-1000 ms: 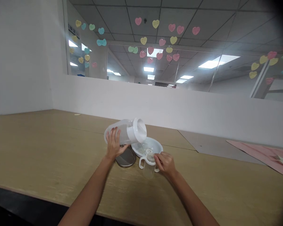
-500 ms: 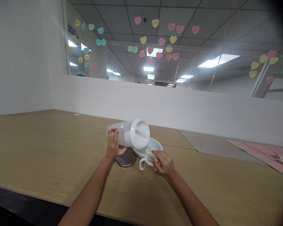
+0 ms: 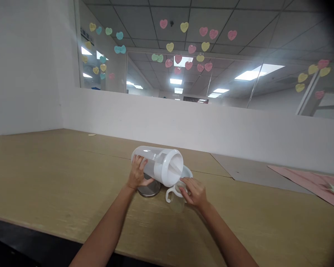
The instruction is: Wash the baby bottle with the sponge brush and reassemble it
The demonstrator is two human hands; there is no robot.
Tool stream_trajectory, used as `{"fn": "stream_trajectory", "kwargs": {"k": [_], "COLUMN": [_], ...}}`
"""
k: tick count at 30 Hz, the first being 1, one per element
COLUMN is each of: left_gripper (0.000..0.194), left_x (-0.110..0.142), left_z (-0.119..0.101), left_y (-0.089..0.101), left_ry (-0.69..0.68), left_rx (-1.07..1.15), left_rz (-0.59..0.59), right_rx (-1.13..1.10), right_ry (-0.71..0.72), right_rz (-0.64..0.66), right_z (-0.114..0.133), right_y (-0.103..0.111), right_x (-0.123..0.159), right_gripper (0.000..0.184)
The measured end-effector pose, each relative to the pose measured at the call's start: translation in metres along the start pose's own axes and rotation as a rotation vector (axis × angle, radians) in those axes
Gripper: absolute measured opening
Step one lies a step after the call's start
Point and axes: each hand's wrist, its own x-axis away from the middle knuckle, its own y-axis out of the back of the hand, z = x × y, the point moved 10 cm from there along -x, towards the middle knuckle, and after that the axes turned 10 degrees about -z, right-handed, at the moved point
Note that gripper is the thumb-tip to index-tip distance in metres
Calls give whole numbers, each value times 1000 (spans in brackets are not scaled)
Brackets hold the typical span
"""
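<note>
My left hand (image 3: 139, 172) is wrapped round a clear plastic pitcher (image 3: 151, 157) with a wide white top. The pitcher lies almost level in the air, its top tilted down to the right and close over the mouth of a small bottle. This clear baby bottle (image 3: 177, 203) has a white curved handle at its left and stands upright on the table. My right hand (image 3: 194, 191) grips the bottle near its neck. Whether any liquid flows between the two, I cannot tell. Behind the bottle, a pale blue bowl (image 3: 187, 172) is mostly hidden by the pitcher.
A round metal plate (image 3: 149, 190) lies on the wooden table (image 3: 58, 178) under the pitcher. Farther right are a grey sheet (image 3: 250, 174) and a pink cloth (image 3: 300, 181). A white wall (image 3: 156, 118) with a window above it closes off the back.
My left hand has brought the pitcher slightly right and down, so its top now sits nearer the bottle's mouth and covers more of the bowl. My right hand stays on the bottle.
</note>
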Motion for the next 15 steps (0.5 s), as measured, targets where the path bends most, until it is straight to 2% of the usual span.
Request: {"fn": "stream_trajectory", "kwargs": {"k": [4, 7, 11, 15], "left_gripper": [90, 93, 96, 95], "left_x": [-1, 2, 19, 32], "left_z": [16, 38, 68, 83], "left_y": [3, 6, 17, 23], "left_ry": [167, 410, 755, 934], "left_rx": [-59, -123, -224, -278], "left_rz": [-23, -22, -52, -63], "right_rx": [-19, -35, -45, -49], "right_ry": [-15, -37, -58, -74], "right_rz": [34, 58, 55, 39], "right_z": [0, -3, -4, -4], "right_y": [-4, -8, -9, -8], "right_x": [0, 1, 1, 2], "right_gripper": [16, 12, 12, 13]}}
